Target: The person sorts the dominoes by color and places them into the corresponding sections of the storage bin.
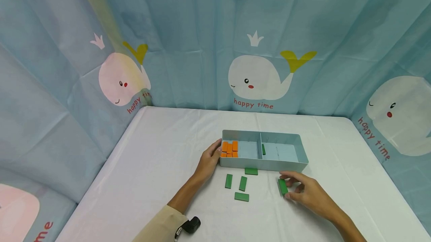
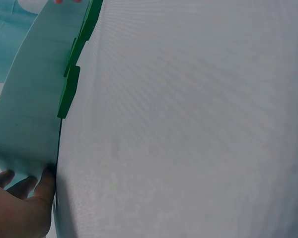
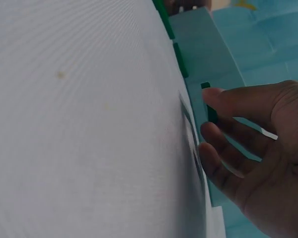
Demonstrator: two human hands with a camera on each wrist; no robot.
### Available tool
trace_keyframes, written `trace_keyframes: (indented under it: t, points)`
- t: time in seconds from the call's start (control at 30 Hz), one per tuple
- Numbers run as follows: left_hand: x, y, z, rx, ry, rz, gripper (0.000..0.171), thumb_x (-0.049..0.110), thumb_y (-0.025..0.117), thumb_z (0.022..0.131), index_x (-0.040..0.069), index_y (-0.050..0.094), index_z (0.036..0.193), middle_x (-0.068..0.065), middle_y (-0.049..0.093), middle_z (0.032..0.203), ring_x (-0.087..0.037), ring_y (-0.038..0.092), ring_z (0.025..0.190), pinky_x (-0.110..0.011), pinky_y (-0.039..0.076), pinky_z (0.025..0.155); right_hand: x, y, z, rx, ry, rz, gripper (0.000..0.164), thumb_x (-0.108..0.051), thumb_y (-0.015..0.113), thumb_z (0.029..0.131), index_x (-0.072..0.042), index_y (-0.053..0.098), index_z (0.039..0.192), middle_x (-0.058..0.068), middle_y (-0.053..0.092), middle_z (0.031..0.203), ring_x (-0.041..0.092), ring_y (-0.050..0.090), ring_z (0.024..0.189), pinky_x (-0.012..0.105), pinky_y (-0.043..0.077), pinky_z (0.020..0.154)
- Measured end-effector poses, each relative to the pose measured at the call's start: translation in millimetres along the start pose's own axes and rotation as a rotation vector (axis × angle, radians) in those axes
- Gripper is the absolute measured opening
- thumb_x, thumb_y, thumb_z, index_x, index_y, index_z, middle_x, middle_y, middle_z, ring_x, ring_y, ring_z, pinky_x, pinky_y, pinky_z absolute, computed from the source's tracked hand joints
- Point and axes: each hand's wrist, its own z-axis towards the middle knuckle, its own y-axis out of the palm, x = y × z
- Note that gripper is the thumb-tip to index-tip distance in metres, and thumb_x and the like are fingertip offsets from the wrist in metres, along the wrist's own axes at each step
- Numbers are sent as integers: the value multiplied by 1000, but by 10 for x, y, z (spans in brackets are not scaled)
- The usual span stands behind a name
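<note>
A pale blue two-compartment box lies on the white table. My left hand grips its left end, with fingers bent against the end in the left wrist view. My right hand pinches a green block between thumb and fingers, in front of the box's right part. The block shows dark past the thumb in the right wrist view. Several orange blocks fill the left side of the left compartment. One green block stands against the divider in the right compartment.
Several green blocks lie before the box: one at its front wall, two slanting upright blocks below it, and one nearest block lying crosswise. A blue curtain with whale prints hangs behind the white tablecloth.
</note>
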Motion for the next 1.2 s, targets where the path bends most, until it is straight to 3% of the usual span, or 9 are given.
trace_keyframes:
  t: [0.37, 0.67, 0.8, 1.2]
  points:
    - [0, 3, -6, 2, -14, 12, 54, 24, 44, 117, 5, 34, 166, -14, 37, 170, -34, 30, 160, -53, 24, 131, -127, -66, 16, 63, -95, -24, 59, -5, 83, 90, -8, 63, 144, 1, 71, 131, 7, 66, 108, 26, 61, 81]
    - [1, 0, -7, 2, -20, 6, 55, 27, 44, 116, 6, 34, 166, -14, 36, 171, -33, 30, 160, -52, 24, 132, -204, -150, 70, 127, -183, -55, 61, -3, 83, 90, -12, 61, 147, 2, 71, 133, 6, 65, 112, 22, 60, 81]
    - [-6, 3, 0, 3, -18, 6, 55, 25, 44, 116, 4, 34, 166, -14, 37, 170, -33, 30, 160, -52, 24, 132, -228, -171, 98, 152, -194, -57, 64, -3, 84, 90, -17, 61, 147, 3, 71, 133, 7, 65, 112, 21, 60, 81]
    - [-9, 8, 6, 19, -19, 7, 54, 24, 46, 116, 5, 36, 165, -13, 38, 170, -33, 30, 160, -53, 23, 132, -278, -265, 202, 197, -206, -67, 64, -3, 82, 92, -16, 59, 150, 3, 69, 137, 6, 63, 114, 17, 59, 83]
